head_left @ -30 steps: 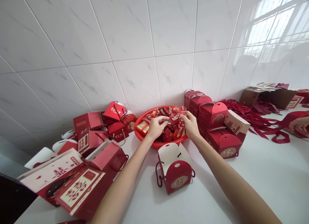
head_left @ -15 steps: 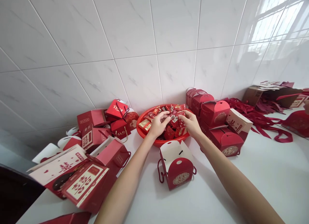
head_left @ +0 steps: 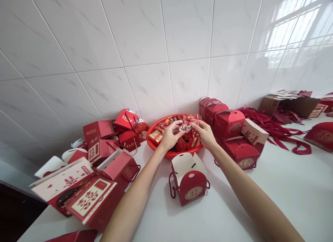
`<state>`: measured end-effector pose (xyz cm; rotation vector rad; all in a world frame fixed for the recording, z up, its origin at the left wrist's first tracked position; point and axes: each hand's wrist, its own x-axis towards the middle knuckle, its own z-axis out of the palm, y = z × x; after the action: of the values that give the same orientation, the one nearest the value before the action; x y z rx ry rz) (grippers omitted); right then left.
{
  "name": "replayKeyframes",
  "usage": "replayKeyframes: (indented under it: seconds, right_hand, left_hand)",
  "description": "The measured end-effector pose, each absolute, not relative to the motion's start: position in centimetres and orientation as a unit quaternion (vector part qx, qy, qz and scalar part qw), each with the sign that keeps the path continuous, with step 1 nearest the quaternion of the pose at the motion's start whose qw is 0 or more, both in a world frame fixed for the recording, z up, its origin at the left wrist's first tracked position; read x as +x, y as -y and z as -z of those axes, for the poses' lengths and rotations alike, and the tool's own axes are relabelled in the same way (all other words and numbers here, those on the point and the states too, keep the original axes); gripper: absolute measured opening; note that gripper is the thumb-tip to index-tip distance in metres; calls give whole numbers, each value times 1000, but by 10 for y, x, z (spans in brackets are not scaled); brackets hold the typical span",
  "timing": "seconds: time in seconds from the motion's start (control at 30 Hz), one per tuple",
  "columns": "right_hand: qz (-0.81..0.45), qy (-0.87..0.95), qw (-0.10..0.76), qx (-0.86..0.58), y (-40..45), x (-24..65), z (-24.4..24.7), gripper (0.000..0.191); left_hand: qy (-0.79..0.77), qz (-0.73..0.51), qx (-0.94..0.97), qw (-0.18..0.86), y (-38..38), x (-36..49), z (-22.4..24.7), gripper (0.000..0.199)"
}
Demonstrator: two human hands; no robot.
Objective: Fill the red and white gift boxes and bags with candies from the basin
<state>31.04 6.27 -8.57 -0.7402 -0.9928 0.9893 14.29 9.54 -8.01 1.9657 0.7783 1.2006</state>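
A red bowl (head_left: 152,145) full of wrapped sweets stands near the tiled wall. Over it, my left hand (head_left: 171,135) and my right hand (head_left: 204,133) face each other. Both have their fingers closed on red wrapped sweets, among them a red packet with a white label (head_left: 186,127) between the two hands. The exact grip is partly hidden by the fingers. In front of the bowl, an open red gift box (head_left: 193,186) with a cream inside and dark red cord handles stands upright on the white table (head_left: 208,221).
Red and cream gift boxes (head_left: 93,200) are heaped at the left. More red boxes (head_left: 230,124) stand stacked right of the bowl. Further right lie dark red ribbons (head_left: 275,131) and a cardboard box (head_left: 270,105). Part of another person's hand (head_left: 330,114) shows at the right edge.
The view has shifted slightly. Both my hands remain over the bowl, and the white-labelled packet between them has tilted a little. At the right edge, the other person's hand has moved slightly.
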Motion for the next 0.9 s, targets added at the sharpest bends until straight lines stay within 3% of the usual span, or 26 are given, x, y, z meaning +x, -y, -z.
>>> replayKeyframes:
  seconds: [0.23, 0.47, 0.6, 0.73, 0.9]
  right_hand:
    - [-467, 483, 664, -327, -60, 311, 84, 34]
    - [-457, 372, 751, -298, -70, 314, 90, 36]
    - [-454, 325, 780, -281, -73, 317, 91, 35]
    - [-457, 308, 786, -280, -74, 317, 92, 36]
    - [-460, 308, 785, -278, -77, 318, 93, 33]
  left_hand:
    - [-274, -468, 760, 358, -94, 144, 79, 43]
    - [-331, -472, 730, 368, -99, 144, 81, 39]
    - [-348, -364, 788, 354, -95, 148, 80, 34]
    - [-351, -228, 837, 353, -93, 153, 82, 44]
    - [-354, -214, 843, 345, -100, 153, 90, 44]
